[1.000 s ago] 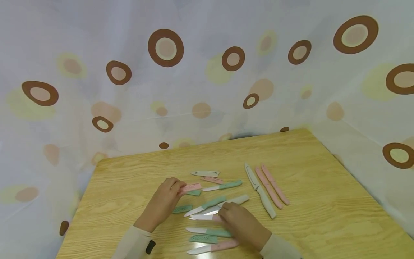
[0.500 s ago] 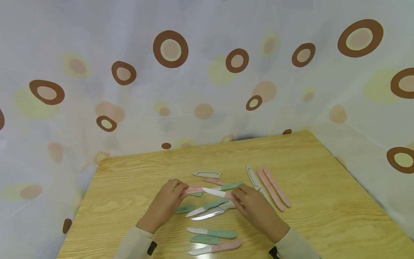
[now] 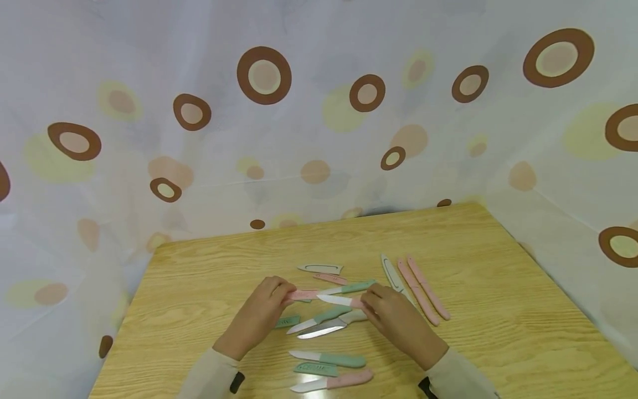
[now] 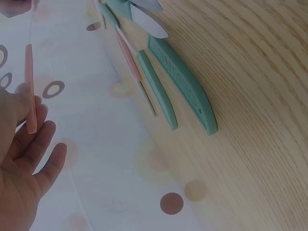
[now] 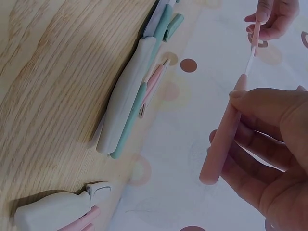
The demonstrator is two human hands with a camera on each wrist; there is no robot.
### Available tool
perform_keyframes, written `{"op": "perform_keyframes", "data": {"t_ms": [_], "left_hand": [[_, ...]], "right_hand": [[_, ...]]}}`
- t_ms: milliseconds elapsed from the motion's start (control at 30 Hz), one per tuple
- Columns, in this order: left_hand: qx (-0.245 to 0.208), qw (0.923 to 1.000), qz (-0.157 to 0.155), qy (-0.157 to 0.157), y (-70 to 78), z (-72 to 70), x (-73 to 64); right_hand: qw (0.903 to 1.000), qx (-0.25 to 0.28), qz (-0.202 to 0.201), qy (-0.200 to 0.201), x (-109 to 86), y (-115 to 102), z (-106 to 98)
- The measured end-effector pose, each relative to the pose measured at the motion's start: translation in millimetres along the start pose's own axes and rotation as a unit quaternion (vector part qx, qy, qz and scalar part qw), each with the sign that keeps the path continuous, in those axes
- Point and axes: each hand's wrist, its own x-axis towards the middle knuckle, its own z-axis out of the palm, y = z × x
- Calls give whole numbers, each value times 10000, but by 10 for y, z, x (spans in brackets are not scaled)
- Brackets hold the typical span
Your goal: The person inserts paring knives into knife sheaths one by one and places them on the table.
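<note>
My left hand (image 3: 260, 311) pinches a pink knife sheath (image 3: 303, 295) between thumb and fingers, above the table. In my right hand (image 3: 399, 320) is a pink-handled knife (image 3: 334, 300), its white blade pointing left at the sheath's mouth. The right wrist view shows thumb and fingers around the pink handle (image 5: 224, 139). From the head view, I cannot tell whether the blade tip has entered the sheath. Below them lie a green-handled knife (image 3: 331, 313) and a steel-bladed knife (image 3: 321, 331) with a pale handle. A green sheath (image 3: 287, 321) is partly behind the left hand.
Nearer the front lie another green-handled knife (image 3: 341, 360), a green sheath (image 3: 316, 369) and a pink-handled knife (image 3: 349, 379). Pale (image 3: 321, 269) and pink (image 3: 331, 278) sheaths lie farther back. Two sheathed pink knives (image 3: 428, 288) and a sheathed pale knife (image 3: 391, 271) lie right.
The right hand has lifted the pink-handled knife off the table and brought it up and back to the pink sheath. The left hand has stayed nearly in place, holding the sheath.
</note>
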Motion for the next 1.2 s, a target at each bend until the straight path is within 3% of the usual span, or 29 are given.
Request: {"op": "perform_keyframes", "data": {"t_ms": [267,367,667,1000,1200], "left_hand": [[26,9998,62,-201,45,9,32],[60,9997,213,-82,63,12,60],[185,9972,711,-133,206,170,176],[-10,9980,622,-103,283,224,184],[94,9977,664,-136,265,265,191]], "right_hand": [[9995,141,40,-262,3,-4,-41],[9992,5,-69,-390,2,11,-64],[9980,-148,-601,-92,24,-24,3],[9983,16,-555,-157,-3,-40,19],[9988,94,-434,-191,-26,-35,34]]}}
